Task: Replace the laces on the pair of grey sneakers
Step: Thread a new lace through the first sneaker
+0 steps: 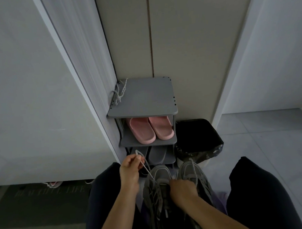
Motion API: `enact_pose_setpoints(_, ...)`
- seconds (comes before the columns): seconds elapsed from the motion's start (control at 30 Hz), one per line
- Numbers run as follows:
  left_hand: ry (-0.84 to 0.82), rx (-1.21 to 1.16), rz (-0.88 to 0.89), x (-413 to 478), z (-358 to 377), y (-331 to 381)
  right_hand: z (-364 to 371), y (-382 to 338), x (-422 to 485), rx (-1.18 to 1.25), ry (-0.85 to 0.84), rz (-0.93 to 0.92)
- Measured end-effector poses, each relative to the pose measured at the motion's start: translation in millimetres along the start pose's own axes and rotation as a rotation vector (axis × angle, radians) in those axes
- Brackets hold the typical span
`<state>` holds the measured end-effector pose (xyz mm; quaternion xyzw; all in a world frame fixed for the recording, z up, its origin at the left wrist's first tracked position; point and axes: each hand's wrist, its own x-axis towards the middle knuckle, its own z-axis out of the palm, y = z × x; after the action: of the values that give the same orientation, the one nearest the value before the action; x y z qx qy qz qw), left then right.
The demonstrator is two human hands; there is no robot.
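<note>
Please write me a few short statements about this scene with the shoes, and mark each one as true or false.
1. The left hand pinches a lace that runs down to a grey sneaker. True.
2. The pink slippers lie on the top board. False: they lie on the shelf under it.
3. A loose lace lies at the left edge of the top board. True.
4. The black bin stands left of the shoe rack. False: it stands right of it.
</note>
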<state>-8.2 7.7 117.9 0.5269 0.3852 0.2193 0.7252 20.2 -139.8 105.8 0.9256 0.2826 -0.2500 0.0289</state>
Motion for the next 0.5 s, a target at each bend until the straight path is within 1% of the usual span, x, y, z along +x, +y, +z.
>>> enact_pose_setpoints(0.1,-0.081,0.024,-0.037,-2.3,-0.1,15.1,-11.7,-1.4,-5.5,0.026,-0.060,-0.036)
enact_pose_setpoints(0.17,-0.158,0.046,-0.007,-4.8,4.1,33.6,-34.7,1.4,-9.2,0.084,-0.077,-0.090)
enact_pose_setpoints(0.27,-0.263,0.087,0.101,-11.6,16.9,69.2,-90.4,12.7,-14.5,0.260,0.006,-0.229)
enact_pose_setpoints(0.37,-0.366,0.069,0.153,-22.0,35.8,103.4,-157.1,18.8,-29.6,0.469,0.061,-0.389)
enact_pose_setpoints(0.43,-0.420,0.067,0.180,-29.2,48.4,124.5,-192.4,19.1,-38.7,0.628,0.075,-0.451)
enact_pose_setpoints(0.5,-0.476,0.037,0.206,-36.2,59.0,144.4,-218.8,17.7,-45.0,0.717,0.081,-0.498)
